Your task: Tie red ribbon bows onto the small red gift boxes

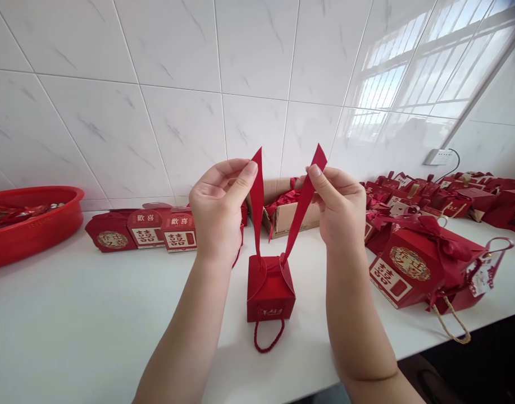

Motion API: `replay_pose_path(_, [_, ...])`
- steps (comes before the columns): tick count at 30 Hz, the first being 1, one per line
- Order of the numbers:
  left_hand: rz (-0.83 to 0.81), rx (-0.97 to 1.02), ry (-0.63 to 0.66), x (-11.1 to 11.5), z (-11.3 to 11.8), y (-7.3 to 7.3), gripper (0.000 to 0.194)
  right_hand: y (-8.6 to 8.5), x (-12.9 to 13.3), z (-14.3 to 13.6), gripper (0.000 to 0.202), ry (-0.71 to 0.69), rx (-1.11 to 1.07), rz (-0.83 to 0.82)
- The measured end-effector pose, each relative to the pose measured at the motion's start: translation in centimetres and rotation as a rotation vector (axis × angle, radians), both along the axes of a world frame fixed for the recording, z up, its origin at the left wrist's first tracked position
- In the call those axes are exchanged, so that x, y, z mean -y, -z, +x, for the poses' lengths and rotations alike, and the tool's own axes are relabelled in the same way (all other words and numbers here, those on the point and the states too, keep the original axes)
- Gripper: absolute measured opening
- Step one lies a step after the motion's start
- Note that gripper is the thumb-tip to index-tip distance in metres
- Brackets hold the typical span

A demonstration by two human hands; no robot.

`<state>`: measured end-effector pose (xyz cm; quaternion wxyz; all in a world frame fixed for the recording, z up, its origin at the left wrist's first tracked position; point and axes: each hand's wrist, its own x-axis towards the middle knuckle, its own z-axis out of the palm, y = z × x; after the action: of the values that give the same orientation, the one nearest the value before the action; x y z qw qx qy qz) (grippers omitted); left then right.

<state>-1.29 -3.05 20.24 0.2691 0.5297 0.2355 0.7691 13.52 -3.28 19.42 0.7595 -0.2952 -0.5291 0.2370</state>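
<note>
A small red gift box stands on the white table in front of me, its rope handle hanging down at the near side. From its top a red ribbon comes out in two tails that spread upward in a V. My left hand pinches one tail near its pointed end between thumb and fingers. The other tail's end is pinched the same way in my right hand. Both hands are held above the box, apart from each other.
Red boxes with gold and white labels line up at the wall beside a red basin. Behind my hands sits a cardboard box with red ribbons. Finished-looking red gift boxes crowd the right side. A socket is on the tiled wall.
</note>
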Motion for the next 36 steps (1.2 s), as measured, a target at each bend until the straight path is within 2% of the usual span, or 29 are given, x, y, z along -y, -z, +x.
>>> replay_pose_path(14, [0.034,-0.002,-0.026,0.5,-0.7,-0.3,0.014,0.0,0.1,0.2,0.017,-0.093,-0.033,0.016])
replay_pose_path(19, [0.097,-0.023,-0.003,0.4,-0.4,-0.2,0.012,0.0,0.3,0.0,0.015,-0.151,-0.022,0.023])
replay_pose_path(23, [0.129,-0.105,0.052,0.6,0.0,0.0,0.012,-0.1,1.1,-0.5,0.014,-0.242,0.077,-0.033])
replay_pose_path(29, [0.049,-0.277,0.090,1.5,0.1,-0.3,0.014,-0.1,2.1,-0.4,0.015,-0.459,0.290,-0.104])
replay_pose_path(34, [-0.013,-0.335,0.037,1.7,0.1,-0.5,0.026,-0.5,2.1,-0.2,0.034,-0.496,0.294,-0.161])
replay_pose_path(36, [-0.020,-0.347,0.040,1.6,0.2,-0.3,0.024,-0.6,1.9,-0.3,0.037,-0.536,0.282,-0.213])
